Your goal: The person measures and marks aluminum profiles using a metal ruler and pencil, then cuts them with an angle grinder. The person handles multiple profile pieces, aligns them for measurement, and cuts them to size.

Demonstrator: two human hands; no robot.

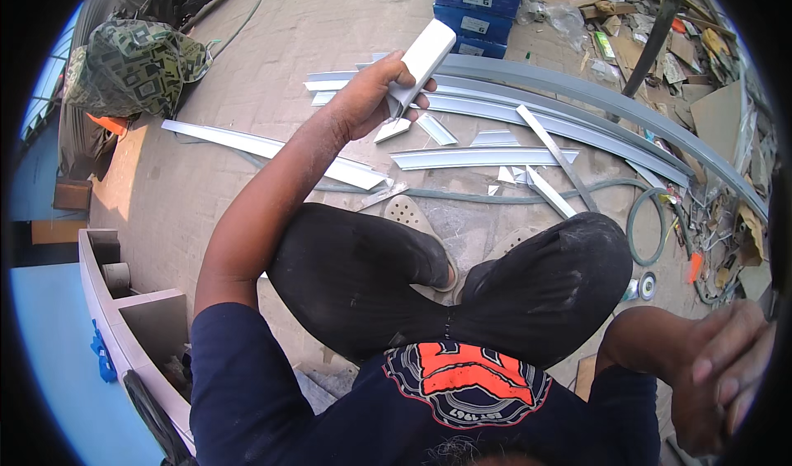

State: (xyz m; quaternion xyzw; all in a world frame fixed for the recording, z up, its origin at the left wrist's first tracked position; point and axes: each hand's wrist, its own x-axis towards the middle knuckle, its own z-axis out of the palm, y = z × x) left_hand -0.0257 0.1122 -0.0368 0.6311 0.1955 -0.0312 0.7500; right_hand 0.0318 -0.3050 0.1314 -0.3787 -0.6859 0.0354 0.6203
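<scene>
My left hand [369, 96] reaches forward, closed around a short white channel-shaped profile piece [429, 49], held up at a tilt with its far end pointing away to the right. Below it on the ground lie cut white profile offcuts [436, 129], a medium-length profile [483, 158] and several long white and grey profiles [544, 119]. A thin flat metal strip [557, 154] crosses the medium profile. At the lower right rim, my right hand [730, 371] is raised with its fingers curled; whatever it may hold is hidden.
Blue boxes [472, 24] are stacked at the back. Scrap and rubble [693, 61] cover the right side. A grey hose [462, 193] runs in front of my knees, coiling at right. A disc-shaped tool part [648, 286] lies by my right knee; a pale shelf unit [136, 317] stands left.
</scene>
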